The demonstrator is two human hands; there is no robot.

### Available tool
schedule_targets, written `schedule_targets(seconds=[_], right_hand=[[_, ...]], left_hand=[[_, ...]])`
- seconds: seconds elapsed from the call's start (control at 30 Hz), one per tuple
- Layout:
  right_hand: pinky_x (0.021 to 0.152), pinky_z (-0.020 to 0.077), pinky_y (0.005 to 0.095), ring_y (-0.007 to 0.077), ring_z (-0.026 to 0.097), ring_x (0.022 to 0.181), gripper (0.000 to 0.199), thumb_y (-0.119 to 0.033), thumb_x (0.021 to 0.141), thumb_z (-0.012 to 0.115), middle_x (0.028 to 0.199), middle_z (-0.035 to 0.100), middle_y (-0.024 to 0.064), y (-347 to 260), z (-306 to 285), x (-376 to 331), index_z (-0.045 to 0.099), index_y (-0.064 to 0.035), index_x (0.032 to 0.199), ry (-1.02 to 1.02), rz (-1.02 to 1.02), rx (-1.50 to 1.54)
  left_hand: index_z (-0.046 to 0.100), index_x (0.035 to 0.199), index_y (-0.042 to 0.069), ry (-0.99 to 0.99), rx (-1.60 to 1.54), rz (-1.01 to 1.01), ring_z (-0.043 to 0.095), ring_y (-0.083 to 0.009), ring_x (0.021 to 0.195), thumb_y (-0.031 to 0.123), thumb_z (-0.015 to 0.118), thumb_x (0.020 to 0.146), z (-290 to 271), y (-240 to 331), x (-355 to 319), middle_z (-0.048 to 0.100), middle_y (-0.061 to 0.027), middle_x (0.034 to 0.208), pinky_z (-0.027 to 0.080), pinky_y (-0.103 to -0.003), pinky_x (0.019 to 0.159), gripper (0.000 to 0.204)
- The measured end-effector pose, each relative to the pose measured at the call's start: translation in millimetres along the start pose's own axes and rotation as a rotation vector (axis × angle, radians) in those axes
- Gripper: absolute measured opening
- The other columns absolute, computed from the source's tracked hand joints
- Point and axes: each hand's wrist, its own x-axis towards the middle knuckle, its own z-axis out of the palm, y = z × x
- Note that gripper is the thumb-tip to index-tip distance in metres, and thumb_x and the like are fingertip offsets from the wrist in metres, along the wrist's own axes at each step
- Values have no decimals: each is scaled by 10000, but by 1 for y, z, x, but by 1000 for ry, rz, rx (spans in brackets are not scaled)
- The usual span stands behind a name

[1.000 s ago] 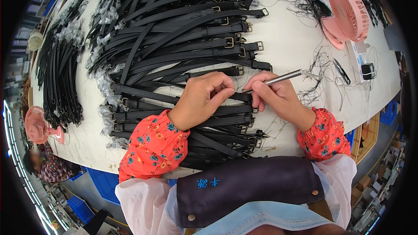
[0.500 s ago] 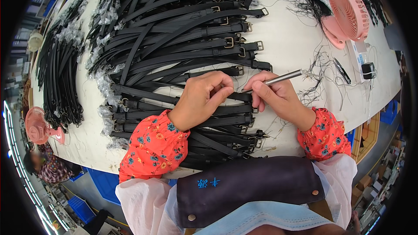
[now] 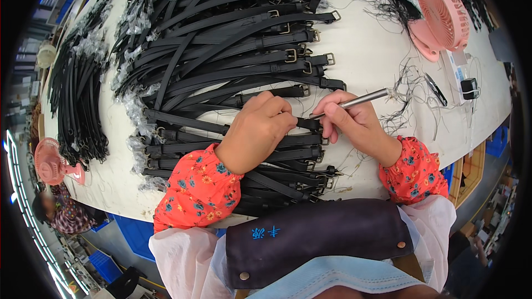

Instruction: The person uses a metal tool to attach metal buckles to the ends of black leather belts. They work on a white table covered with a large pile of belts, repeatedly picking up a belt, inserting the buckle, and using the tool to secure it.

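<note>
Palm down over a pile of black belts, my left hand (image 3: 257,132) is closed, its fingertips curled onto one black belt (image 3: 308,124). Whatever lies under those fingers is hidden. Just to its right, my right hand (image 3: 354,120) grips a slim silver metal rod tool (image 3: 363,100) like a pen, tilted with its upper end to the right. The rod's lower tip meets the belt near its buckle end, between my two hands. The fingers of my right hand also rest along that belt end, and its buckle is mostly covered.
More belts with brass-toned buckles (image 3: 291,55) and clear plastic wrap (image 3: 133,112) cover the white table (image 3: 366,180). At the right are a pink fan (image 3: 440,16), black tweezers (image 3: 435,89), a small black adapter (image 3: 469,88) and loose threads. Another belt bundle (image 3: 80,99) and pink fan (image 3: 49,160) lie left.
My left hand has rolled over and its raised pinch has come down onto the belt. The rod in my right hand has shifted slightly to the right.
</note>
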Motion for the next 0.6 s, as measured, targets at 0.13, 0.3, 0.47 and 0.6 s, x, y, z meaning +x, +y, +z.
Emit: schedule_targets(seconds=[0.13,0.3,0.47,0.6], right_hand=[[536,478,206,67,591,595,303,-276,1095,526,707,632,18,1,0,0,673,-12,1078,-2,-12,1],[535,477,207,64,591,598,311,-283,1094,528,706,632,16,0,1,1,676,-10,1073,-2,1,-2],[537,480,208,62,596,608,311,-286,1093,527,705,632,14,1,0,1,676,-14,1075,-11,16,-13],[536,479,208,61,597,609,307,-286,1093,526,704,632,13,0,0,1,673,-17,1077,-17,16,-5]], left_hand=[[665,928,37,-31,32,-16,597,-294,892,-11,737,801,-1,7,4,659,-79,970,492,-381,820,154],[636,926,35,-34,-154,-101,599,-310,902,-14,713,820,1,-2,6,671,-88,960,488,-385,835,139],[661,917,34,-14,-223,-147,608,-296,859,11,716,839,0,-2,6,683,-91,900,500,-380,797,99],[683,889,27,6,-231,-198,612,-269,811,31,720,843,3,-1,7,684,-91,845,512,-367,734,59]])
